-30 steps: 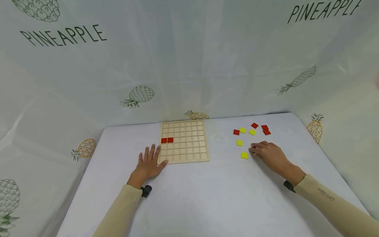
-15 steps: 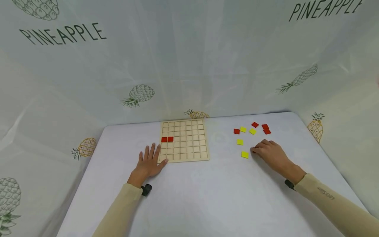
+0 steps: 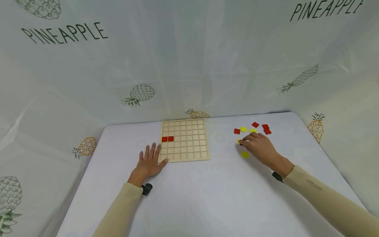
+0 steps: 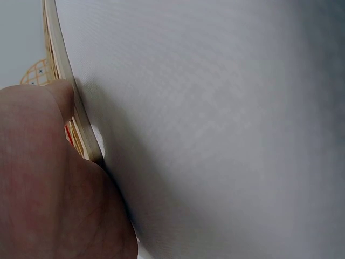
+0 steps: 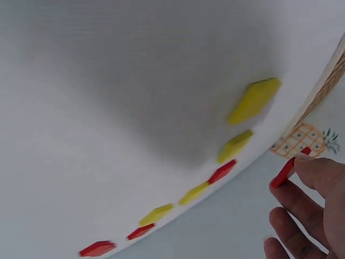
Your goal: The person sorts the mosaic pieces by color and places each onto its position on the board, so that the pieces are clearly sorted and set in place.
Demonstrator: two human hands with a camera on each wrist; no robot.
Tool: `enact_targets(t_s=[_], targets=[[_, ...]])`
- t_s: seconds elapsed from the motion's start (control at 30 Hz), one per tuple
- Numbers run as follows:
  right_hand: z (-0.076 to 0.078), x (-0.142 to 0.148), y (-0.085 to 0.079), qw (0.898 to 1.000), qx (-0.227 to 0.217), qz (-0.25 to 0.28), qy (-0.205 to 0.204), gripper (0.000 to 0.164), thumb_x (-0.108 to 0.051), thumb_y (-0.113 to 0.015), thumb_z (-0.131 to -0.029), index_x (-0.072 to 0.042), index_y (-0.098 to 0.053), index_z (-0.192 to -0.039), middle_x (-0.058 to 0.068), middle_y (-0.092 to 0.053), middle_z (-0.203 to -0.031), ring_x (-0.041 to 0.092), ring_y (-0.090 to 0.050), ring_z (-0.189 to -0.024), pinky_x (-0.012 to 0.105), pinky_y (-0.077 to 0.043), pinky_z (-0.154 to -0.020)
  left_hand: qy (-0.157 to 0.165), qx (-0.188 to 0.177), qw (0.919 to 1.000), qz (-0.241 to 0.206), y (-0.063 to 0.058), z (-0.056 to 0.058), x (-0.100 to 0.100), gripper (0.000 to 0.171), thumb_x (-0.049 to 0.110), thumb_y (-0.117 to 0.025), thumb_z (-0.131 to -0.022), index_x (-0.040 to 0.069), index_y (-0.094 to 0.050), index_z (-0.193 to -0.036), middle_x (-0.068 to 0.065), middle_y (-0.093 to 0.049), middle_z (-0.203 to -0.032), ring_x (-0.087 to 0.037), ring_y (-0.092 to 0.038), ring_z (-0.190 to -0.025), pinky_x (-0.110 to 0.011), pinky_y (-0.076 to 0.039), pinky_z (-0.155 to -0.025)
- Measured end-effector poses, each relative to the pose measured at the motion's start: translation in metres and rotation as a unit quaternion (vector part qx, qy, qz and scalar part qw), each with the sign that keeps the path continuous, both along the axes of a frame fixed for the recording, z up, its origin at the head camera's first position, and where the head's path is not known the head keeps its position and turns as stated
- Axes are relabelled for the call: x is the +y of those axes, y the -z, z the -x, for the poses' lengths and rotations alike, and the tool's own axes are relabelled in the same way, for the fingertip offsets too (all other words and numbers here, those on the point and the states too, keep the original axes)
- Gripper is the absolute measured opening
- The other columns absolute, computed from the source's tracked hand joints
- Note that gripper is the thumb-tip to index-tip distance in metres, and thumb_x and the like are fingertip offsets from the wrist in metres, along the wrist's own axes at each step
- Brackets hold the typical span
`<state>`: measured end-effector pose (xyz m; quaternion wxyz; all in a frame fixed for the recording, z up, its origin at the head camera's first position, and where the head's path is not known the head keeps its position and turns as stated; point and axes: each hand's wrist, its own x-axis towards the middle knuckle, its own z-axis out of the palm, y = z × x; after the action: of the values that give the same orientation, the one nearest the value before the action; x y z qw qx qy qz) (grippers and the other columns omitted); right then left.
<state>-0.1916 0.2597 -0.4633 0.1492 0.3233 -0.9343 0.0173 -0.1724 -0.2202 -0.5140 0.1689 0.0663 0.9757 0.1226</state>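
Between thumb and forefinger my right hand (image 3: 259, 148) pinches a small red square tile (image 5: 290, 168), plain in the right wrist view. That hand is raised over the scattered tiles in the head view and partly covers a yellow tile (image 3: 238, 141). Another yellow tile (image 3: 245, 154) lies just below its fingers. My left hand (image 3: 148, 166) rests with fingers spread at the near left corner of a wooden grid board (image 3: 189, 144), its thumb over the front edge. Two red tiles (image 3: 167, 139) sit side by side in the board's left cells.
Beyond my right hand lie more loose tiles: a red tile (image 3: 237, 131) beside a yellow tile (image 3: 243, 129), plus several others, including overlapping red ones (image 3: 267, 131). The white table (image 3: 189, 197) meets a pineapple-printed curtain (image 3: 189, 65) at its back edge.
My right hand has lifted from the table and moved left towards the board, carrying the red tile over the yellow ones. The left hand has stayed in place.
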Motion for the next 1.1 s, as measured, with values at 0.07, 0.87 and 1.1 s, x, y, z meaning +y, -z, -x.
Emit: enact_targets(t_s=[0.07, 0.87, 1.1], targets=[[0.005, -0.011, -0.002, 1.0, 0.01, -0.001, -0.01, 0.036, -0.006, -0.092, -0.08, -0.006, -0.082, -0.115, 0.011, -0.079, -0.104, 0.034, -0.07, -0.103, 0.049, -0.061, -0.09, -0.002, -0.001, 1.0, -0.003, -0.002, 0.0, 0.0, 0.088, 0.056, -0.041, -0.109, 0.005, -0.003, -0.17, -0.023, 0.006, -0.176, -0.048, 0.01, -0.161, -0.069, 0.005, -0.125], [0.039, -0.142, -0.007, 0.994, 0.048, 0.037, -0.094, 0.024, -0.013, -0.088, -0.087, -0.013, -0.084, -0.112, 0.004, -0.08, -0.104, 0.025, -0.069, -0.099, 0.038, -0.058, -0.084, -0.005, -0.008, 1.0, 0.001, -0.001, 0.002, 0.0, 0.089, 0.059, -0.039, -0.109, 0.008, 0.0, -0.171, -0.021, 0.009, -0.177, -0.047, 0.011, -0.161, -0.067, 0.005, -0.126], [0.048, -0.169, -0.005, 0.993, 0.044, 0.048, -0.102, 0.022, -0.015, -0.086, -0.089, -0.014, -0.084, -0.111, 0.002, -0.08, -0.102, 0.023, -0.069, -0.098, 0.037, -0.059, -0.084, -0.01, -0.009, 0.9999, 0.001, -0.004, 0.001, 0.003, 0.088, 0.059, -0.038, -0.109, 0.008, 0.0, -0.171, -0.02, 0.009, -0.177, -0.045, 0.011, -0.162, -0.066, 0.006, -0.127]])
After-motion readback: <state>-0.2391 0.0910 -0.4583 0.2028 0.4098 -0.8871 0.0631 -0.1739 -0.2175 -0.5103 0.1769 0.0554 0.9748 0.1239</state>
